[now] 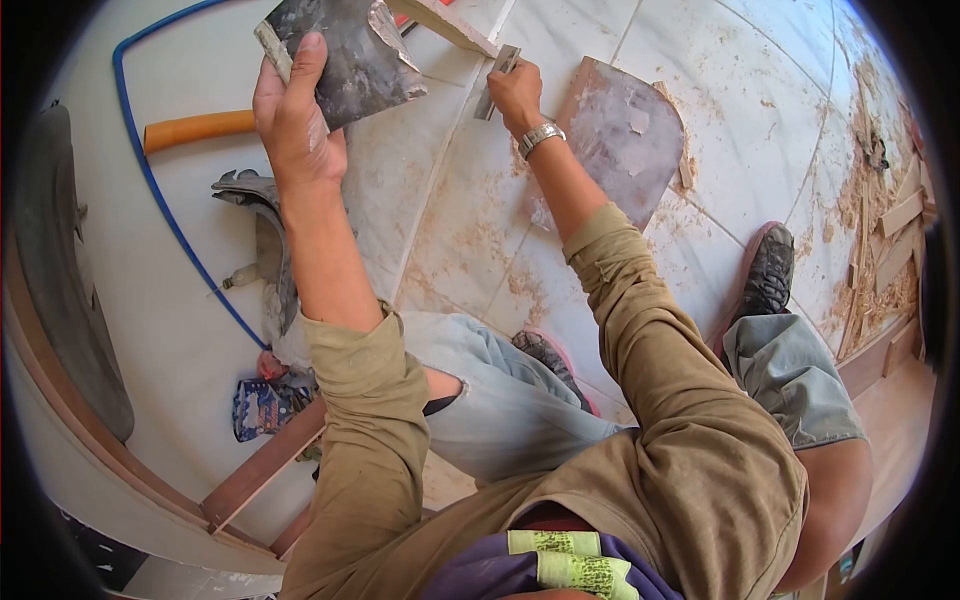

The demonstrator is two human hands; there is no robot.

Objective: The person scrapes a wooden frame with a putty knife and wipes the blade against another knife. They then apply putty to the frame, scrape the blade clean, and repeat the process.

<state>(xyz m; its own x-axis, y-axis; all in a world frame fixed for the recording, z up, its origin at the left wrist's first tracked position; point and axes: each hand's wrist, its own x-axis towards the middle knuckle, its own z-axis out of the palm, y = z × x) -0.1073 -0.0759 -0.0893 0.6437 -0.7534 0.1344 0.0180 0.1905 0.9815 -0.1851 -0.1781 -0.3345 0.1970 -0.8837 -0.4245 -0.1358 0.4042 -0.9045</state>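
Observation:
My left hand [300, 125] grips a dark flat slab [350, 60] by its near edge, thumb on top. Whitish paste or dust smears the slab, and its far right edge is rough. Closed in my right hand [518, 98] is a small metal scraper [497, 82], its blade partly covered by my fingers. The scraper and the slab are apart. Just right of that hand, a flat board [625, 140] with a rounded end lies on the floor, coated in greyish smears. A wooden strip [450, 25] lies beyond, between my hands.
White floor tiles [440, 250] carry sawdust. On the left are an orange tube [198, 130], a blue hose [150, 180], a grey moulded piece [272, 245], a blue packet [262, 408] and a wooden frame [265, 462]. Wood scraps [900, 215] lie right of my shoe [768, 270].

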